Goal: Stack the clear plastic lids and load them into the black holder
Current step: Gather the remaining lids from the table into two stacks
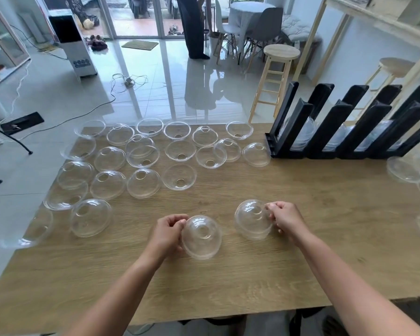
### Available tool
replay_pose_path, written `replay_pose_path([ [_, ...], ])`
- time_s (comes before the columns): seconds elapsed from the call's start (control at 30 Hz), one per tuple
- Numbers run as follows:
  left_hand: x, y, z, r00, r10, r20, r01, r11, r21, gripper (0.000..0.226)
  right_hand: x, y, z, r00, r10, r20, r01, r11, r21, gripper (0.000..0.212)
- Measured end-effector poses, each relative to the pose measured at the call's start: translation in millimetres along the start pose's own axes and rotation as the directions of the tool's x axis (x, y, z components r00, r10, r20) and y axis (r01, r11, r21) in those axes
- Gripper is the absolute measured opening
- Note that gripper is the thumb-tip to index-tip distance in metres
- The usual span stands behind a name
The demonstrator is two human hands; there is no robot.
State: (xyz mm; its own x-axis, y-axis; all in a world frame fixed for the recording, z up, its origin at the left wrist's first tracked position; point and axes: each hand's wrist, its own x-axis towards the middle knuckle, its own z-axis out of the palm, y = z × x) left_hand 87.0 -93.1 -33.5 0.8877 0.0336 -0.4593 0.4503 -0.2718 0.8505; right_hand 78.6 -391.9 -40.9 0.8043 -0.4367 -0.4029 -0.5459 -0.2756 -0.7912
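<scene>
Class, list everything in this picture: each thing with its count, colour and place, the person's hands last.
loose lids: over twenty, clear, table's left and far side
edge lids: a few, clear, table's right edge
black holder: one, black, table's far right, lids in its slots
table: one, light wood, foreground
stools: two, pale wood, floor behind holder
left hand: one, front centre, grips left lids (clear, number unclear)
right hand: one, front centre, grips right lids (clear, stacked)
</scene>
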Motion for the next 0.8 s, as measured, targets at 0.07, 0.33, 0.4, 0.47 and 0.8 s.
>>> replay_pose_path([
  [0.07, 0.4, -5.8, -1.5, 0.970, 0.202, -0.132, -0.160, 0.947, 0.278, 0.022, 1.1, 3.5, 1.5, 0.996, -0.066, -0.062, 0.059, 0.992, -0.109, 0.022],
  [0.33, -32.1, -31.9, 12.3, 0.770, 0.594, 0.234, -0.584, 0.509, 0.632, 0.083, -25.2, 15.5, 1.3, 0.910, -0.399, 0.112, 0.413, 0.852, -0.321, 0.089],
  [0.4, -29.7, -35.1, 14.5, 0.761, 0.596, 0.257, -0.587, 0.464, 0.663, 0.086, -25.6, 20.3, 5.7, 0.871, -0.444, 0.209, 0.490, 0.758, -0.431, 0.096],
  [0.47, -24.9, -32.3, 14.9, 0.772, 0.591, 0.235, -0.572, 0.484, 0.662, 0.086, -25.7, 24.3, 11.6, 0.838, -0.486, 0.247, 0.542, 0.699, -0.466, 0.094],
  [0.8, -3.2, -15.7, 2.9, 0.764, 0.623, 0.168, -0.523, 0.446, 0.726, 0.084, -19.1, 13.3, 29.9, 0.771, -0.607, 0.194, 0.617, 0.634, -0.467, 0.084],
])
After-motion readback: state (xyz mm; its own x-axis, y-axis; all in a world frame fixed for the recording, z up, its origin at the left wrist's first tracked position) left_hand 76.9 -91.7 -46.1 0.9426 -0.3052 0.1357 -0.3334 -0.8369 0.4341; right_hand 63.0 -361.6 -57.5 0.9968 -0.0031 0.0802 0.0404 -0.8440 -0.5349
